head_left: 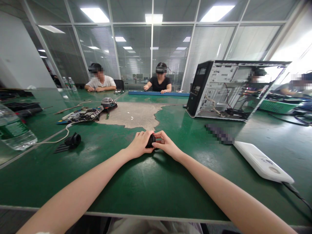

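The left hand clasps the black part from nine o'clock, right hand pinches from three; I would steady the left.

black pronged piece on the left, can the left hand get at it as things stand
Probably yes: the left hand must first release the black part, but nothing seems to stand between hand and pronged piece on the green tabletop.

black part, green tabletop

The left hand and right hand hold a small black part between them at the green table.
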A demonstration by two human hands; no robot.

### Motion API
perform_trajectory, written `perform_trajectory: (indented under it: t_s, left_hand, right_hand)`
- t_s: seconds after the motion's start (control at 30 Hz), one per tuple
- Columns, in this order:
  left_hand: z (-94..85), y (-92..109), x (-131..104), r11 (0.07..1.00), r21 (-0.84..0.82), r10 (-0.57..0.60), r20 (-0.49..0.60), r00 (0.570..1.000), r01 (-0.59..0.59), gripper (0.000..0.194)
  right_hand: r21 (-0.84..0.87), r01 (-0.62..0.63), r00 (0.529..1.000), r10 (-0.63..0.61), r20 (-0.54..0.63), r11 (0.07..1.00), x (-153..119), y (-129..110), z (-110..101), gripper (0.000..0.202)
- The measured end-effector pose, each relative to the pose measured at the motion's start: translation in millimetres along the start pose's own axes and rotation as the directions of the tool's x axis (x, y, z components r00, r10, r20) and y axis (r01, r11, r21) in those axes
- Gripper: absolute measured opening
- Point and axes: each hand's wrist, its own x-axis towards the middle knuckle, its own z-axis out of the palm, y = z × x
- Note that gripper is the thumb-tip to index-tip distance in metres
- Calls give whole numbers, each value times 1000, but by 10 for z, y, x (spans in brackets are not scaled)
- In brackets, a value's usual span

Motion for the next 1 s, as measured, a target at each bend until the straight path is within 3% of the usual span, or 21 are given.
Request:
perform_trajectory:
  t_s: [1.0]
  left_hand:
    - [-15,24,0,1000,-16,-6,-3,1000,6,56]
  right_hand:
    - [17,-39,999,39,-32,999,-4,-29,16,25]
